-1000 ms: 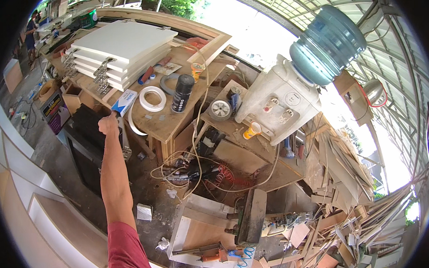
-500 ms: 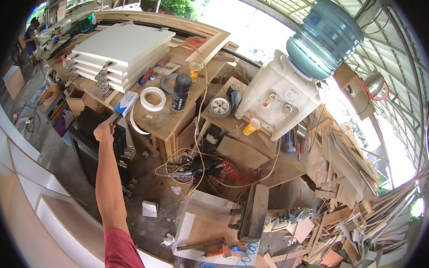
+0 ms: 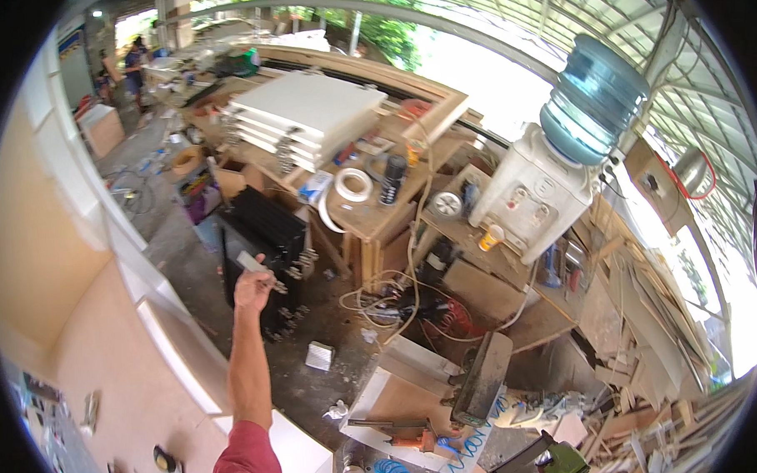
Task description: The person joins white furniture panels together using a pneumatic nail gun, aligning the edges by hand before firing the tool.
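The left hand (image 3: 252, 289) is raised at the end of an outstretched arm, its fingers pinched around a small metal hinge (image 3: 261, 269). The hinge sticks out of the fist toward 10 o'clock as a pale flat strip, with a darker bit showing at 3 o'clock of the knuckles. The right hand is out of view.

Just behind the hand, at 1 o'clock, stands a stack of black panels (image 3: 266, 232) on the floor. Farther on at 1 o'clock is a wooden workbench (image 3: 378, 224), bearing a roll of white tape (image 3: 352, 186), a dark spray can (image 3: 392, 179) and a pile of white boards (image 3: 307, 114). At 3 o'clock, well apart, a white water dispenser (image 3: 534, 202) carries a blue bottle (image 3: 592, 100). Tangled cables (image 3: 397, 298) lie on the floor between hand and dispenser. A small white box (image 3: 319, 355) lies at 5 o'clock of the hand.
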Demonstrator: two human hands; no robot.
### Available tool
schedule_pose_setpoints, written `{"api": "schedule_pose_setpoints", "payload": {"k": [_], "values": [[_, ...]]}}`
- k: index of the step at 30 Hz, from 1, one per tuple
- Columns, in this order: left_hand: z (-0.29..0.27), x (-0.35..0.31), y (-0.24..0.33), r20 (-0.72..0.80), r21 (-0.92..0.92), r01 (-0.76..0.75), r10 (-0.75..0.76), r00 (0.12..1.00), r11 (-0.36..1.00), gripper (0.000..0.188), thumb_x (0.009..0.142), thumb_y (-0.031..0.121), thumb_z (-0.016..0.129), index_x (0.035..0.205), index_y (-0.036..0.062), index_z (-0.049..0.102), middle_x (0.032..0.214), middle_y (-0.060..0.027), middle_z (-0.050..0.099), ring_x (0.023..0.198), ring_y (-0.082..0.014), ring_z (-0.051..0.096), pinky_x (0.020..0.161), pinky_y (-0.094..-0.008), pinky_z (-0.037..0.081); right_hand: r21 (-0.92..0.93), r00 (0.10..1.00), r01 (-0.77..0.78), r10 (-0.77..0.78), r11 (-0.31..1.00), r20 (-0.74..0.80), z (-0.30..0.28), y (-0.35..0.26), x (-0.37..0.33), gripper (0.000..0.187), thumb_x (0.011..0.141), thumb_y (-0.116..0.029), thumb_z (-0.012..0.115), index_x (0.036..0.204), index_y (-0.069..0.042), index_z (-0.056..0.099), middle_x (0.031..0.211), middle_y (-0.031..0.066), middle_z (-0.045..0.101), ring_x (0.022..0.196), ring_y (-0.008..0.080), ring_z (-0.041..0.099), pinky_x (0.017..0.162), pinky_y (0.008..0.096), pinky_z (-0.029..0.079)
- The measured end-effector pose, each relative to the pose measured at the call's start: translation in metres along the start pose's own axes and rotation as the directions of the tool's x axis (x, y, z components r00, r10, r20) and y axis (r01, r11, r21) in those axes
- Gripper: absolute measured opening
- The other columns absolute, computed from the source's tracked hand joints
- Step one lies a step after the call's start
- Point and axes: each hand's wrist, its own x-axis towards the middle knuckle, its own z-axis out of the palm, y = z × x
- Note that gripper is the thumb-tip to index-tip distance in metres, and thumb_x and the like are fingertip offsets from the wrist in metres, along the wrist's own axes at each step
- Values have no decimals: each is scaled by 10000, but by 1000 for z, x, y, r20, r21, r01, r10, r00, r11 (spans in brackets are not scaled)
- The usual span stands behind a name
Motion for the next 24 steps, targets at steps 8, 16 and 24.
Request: {"api": "schedule_pose_setpoints", "payload": {"k": [8,16,24], "values": [[78,-201,46,-160,443,-85,172,972,893,677,701,-107,655,1321,89,469,916,-72,621,794,-239,671,667,-374,566,-134,949,162,-117,978,293,-30,17,11,168,834,-162,644,920,-18,635,737,122,634,559,228,580,495,325,477],[162,-499,91,123,802,-262,280,952,536,648,808,-10,641,1430,79,486,1095,-44,570,982,-178,589,817,-343,553,119,463,125,-164,985,871,-28,-11,-82,336,792,-194,567,1057,11,587,668,111,546,467,178,473,488,345,443],[236,-794,69,198,830,-413,494,847,375,463,873,-72,636,1326,-25,553,1069,-42,630,931,-131,610,839,-280,510,-152,-165,-446,85,882,983,-80,-22,-199,668,809,-179,617,1391,97,443,714,121,562,492,170,476,541,363,409]]}}
